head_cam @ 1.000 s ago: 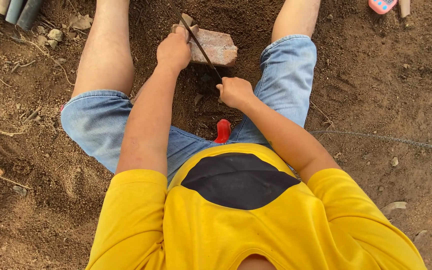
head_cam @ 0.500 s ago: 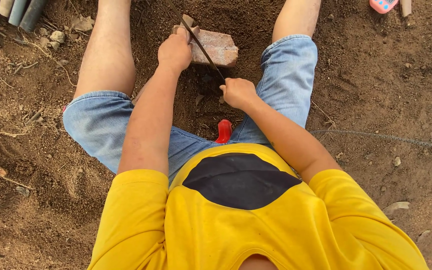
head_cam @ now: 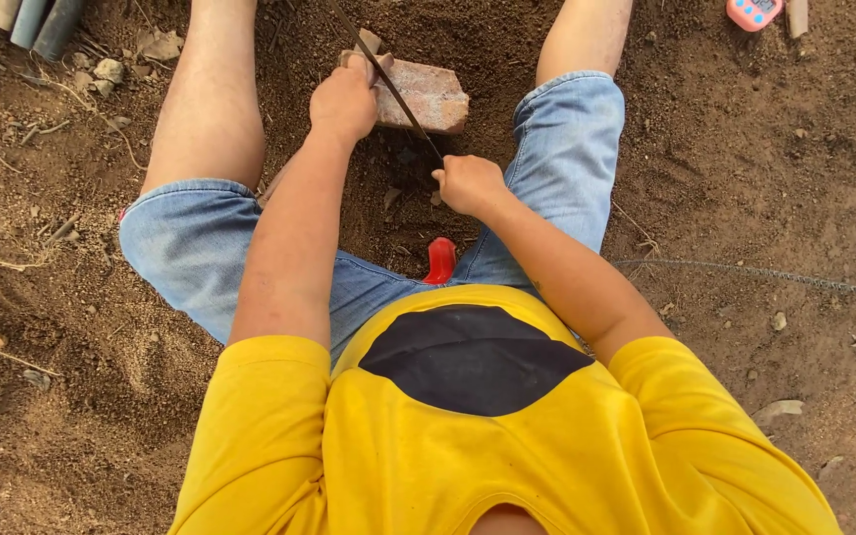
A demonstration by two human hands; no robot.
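I sit on bare earth with my legs apart. A reddish brick (head_cam: 426, 94) lies on the soil between my knees. My left hand (head_cam: 345, 101) presses on the brick's left end. My right hand (head_cam: 470, 184) grips the near end of a thin dark saw blade (head_cam: 388, 84), which slants up and to the left across the top of the brick. A small red object (head_cam: 440, 260) sits on the ground by my right thigh, close below the right hand.
Grey pipes (head_cam: 22, 22) lie at the top left beside small stones (head_cam: 109, 69). A pink device (head_cam: 753, 12) rests at the top right. A thin wire (head_cam: 765, 273) runs across the dirt on the right. Loose soil surrounds me.
My right hand and the blade have shifted very slightly; the left hand stays on the brick.
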